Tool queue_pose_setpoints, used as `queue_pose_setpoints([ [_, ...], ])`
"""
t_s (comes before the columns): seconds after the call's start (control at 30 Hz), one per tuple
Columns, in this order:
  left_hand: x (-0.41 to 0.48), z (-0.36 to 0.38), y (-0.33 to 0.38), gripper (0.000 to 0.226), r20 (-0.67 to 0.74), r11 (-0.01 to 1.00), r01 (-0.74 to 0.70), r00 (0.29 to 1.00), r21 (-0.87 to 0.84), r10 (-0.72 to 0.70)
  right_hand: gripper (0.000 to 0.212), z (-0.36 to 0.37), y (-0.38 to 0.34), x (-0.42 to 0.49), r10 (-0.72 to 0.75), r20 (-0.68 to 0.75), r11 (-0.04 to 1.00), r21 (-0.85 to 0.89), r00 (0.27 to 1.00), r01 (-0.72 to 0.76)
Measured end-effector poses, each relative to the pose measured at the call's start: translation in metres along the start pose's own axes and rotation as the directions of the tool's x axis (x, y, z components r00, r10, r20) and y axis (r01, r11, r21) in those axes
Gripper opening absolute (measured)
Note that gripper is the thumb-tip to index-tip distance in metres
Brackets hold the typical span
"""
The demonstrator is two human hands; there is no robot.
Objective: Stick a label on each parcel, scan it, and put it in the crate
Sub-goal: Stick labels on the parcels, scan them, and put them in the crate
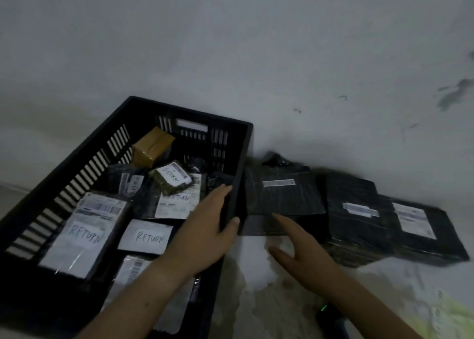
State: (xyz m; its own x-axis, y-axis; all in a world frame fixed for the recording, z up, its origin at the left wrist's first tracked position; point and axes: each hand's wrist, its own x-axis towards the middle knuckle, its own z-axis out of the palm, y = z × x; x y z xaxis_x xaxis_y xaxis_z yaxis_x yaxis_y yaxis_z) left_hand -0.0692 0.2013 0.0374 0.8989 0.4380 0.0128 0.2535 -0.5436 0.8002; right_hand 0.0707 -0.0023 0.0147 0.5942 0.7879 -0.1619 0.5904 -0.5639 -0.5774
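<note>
A black slatted crate (pixel 179 107) stands at the left, holding several parcels with white labels marked RETURN (pixel 150 237) and a brown taped box (pixel 151 146). My left hand (pixel 205 225) grips the crate's right rim, fingers inside and thumb outside. My right hand (pixel 300 248) hovers with spread fingers over the floor, its index fingertip at the near edge of a black parcel (pixel 282 197) with a barcode strip. Two more black labelled parcels (pixel 354 218) (pixel 420 228) lie to the right along the wall.
A white wall (pixel 282 56) rises right behind the crate and parcels. A dark device with a green light (pixel 331 318), perhaps the scanner, lies on the stained floor at the bottom right. A pale green patch (pixel 451 320) shows in the corner.
</note>
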Motion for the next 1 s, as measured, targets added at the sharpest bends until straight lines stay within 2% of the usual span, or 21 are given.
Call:
queue_pose_setpoints([
  [0.07, 0.014, 0.023, 0.014, 0.065, 0.025, 0.993, 0.083, 0.996, -0.088, -0.082, 0.072, -0.008, 0.023, 0.001, 0.051, -0.038, 0.999, 0.016, 0.998, -0.05],
  [0.13, 0.021, 0.038, 0.017, 0.065, -0.013, 0.989, 0.12, 0.992, -0.09, -0.122, 0.073, -0.019, 0.044, 0.007, 0.103, -0.071, 0.995, 0.026, 0.992, -0.101],
  [0.27, 0.022, 0.047, 0.015, 0.064, -0.127, 0.995, 0.097, 0.987, 0.0, -0.096, 0.069, -0.044, 0.074, 0.029, 0.161, -0.148, 0.987, 0.031, 0.976, -0.159],
  [0.43, 0.021, 0.051, 0.014, 0.067, -0.135, 0.995, 0.07, 0.989, 0.071, -0.06, 0.068, -0.064, 0.097, 0.073, 0.168, -0.171, 0.985, 0.005, 0.971, -0.17],
  [0.53, 0.02, 0.052, 0.015, 0.068, -0.145, 0.992, 0.065, 0.988, 0.108, -0.049, 0.064, -0.073, 0.099, 0.118, 0.108, -0.21, 0.993, -0.033, 0.972, -0.118],
  [0.63, 0.022, 0.052, 0.017, 0.068, -0.143, 0.981, 0.034, 0.99, 0.193, -0.007, 0.059, -0.078, 0.095, 0.172, 0.075, -0.172, 0.994, -0.063, 0.982, -0.087],
  [0.73, 0.021, 0.054, 0.018, 0.071, -0.122, 0.964, 0.065, 0.992, 0.257, -0.035, 0.054, -0.064, 0.093, 0.213, 0.051, -0.132, 0.992, -0.112, 0.99, -0.066],
  [0.87, 0.021, 0.053, 0.019, 0.073, -0.115, 0.957, 0.102, 0.991, 0.27, -0.073, 0.053, -0.045, 0.093, 0.23, 0.082, -0.148, 0.959, -0.259, 0.986, -0.118],
  [1.0, 0.022, 0.053, 0.018, 0.073, -0.115, 0.955, 0.105, 0.99, 0.277, -0.075, 0.049, -0.028, 0.092, 0.205, 0.098, -0.08, 0.983, -0.151, 0.992, -0.109],
])
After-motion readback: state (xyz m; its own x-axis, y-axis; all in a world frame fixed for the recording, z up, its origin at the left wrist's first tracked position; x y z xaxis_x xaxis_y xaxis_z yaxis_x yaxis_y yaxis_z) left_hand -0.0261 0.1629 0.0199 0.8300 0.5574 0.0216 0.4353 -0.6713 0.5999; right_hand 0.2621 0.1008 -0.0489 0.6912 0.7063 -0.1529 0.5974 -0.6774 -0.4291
